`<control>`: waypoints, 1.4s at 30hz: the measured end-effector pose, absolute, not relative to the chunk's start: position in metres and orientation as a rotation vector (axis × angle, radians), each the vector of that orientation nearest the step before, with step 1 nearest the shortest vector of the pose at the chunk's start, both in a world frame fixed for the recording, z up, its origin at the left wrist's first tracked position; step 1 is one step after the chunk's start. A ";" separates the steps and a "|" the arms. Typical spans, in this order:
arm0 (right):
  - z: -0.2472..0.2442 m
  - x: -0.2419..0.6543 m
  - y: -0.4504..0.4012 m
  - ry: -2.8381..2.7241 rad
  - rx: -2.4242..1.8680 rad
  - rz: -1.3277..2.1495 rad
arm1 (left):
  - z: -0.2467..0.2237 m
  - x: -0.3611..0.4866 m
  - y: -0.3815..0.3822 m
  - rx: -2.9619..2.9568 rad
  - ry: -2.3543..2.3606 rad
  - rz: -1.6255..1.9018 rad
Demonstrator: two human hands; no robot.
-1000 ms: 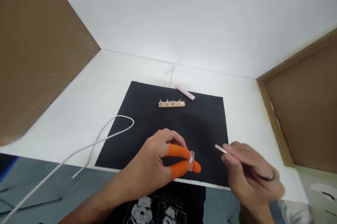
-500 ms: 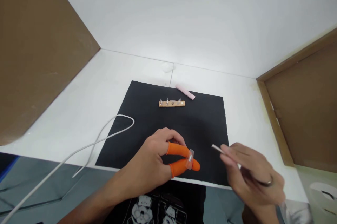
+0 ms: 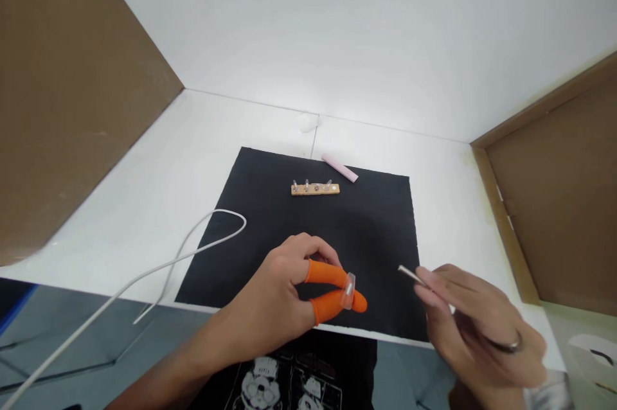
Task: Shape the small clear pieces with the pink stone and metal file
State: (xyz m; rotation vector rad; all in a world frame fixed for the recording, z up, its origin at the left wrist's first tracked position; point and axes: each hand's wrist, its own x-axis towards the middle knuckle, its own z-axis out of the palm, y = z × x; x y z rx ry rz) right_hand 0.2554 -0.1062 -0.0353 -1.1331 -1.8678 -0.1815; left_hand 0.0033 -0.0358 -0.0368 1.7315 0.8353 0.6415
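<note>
Orange finger covers sit on the thumb and index finger of my left hand (image 3: 299, 288), which pinches a small clear plastic piece (image 3: 348, 291) over the near part of the black mat (image 3: 270, 217). My right hand (image 3: 477, 320) is to the right, at the mat's near right corner, with fingers closed round a thin metal tool (image 3: 411, 275). The tool's tip points left, apart from the clear piece. Farther back on the mat lies a small tan strip (image 3: 312, 190) bearing several small clear pieces.
A pink strip (image 3: 340, 168) lies across the mat's far edge. A white cable (image 3: 176, 260) loops over the left side of the mat and table. Brown panels stand at left (image 3: 72, 95) and right (image 3: 559, 204), with a white wall (image 3: 337, 31) behind.
My right hand has moved a little to the right with the metal tool, farther from the left hand. My left hand and the clear piece have hardly moved.
</note>
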 end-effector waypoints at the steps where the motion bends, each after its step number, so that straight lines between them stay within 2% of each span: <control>1: -0.035 0.255 -0.105 -1.856 -1.138 -0.198 | -0.037 0.003 -0.036 1.731 0.838 0.635; 6: -0.016 0.215 -0.125 -2.007 -1.200 0.107 | -0.036 0.006 -0.034 1.729 0.818 0.659; 11: -0.020 0.233 -0.121 -2.020 -1.201 0.087 | -0.034 0.006 -0.033 1.724 0.827 0.635; 15: -0.030 0.259 -0.106 -1.791 -1.178 -0.178 | -0.033 0.004 -0.034 1.720 0.850 0.610; 22: -0.015 0.219 -0.125 -2.028 -1.207 0.087 | -0.034 0.006 -0.033 1.722 0.833 0.632; 29: -0.029 0.261 -0.107 -1.867 -1.123 -0.186 | -0.032 0.004 -0.034 1.713 0.854 0.602; 36: -0.014 0.218 -0.118 -2.071 -1.108 0.118 | -0.036 0.005 -0.033 1.718 0.824 0.639; 42: -0.025 0.256 -0.112 -1.934 -1.171 -0.069 | -0.034 0.005 -0.033 1.712 0.843 0.603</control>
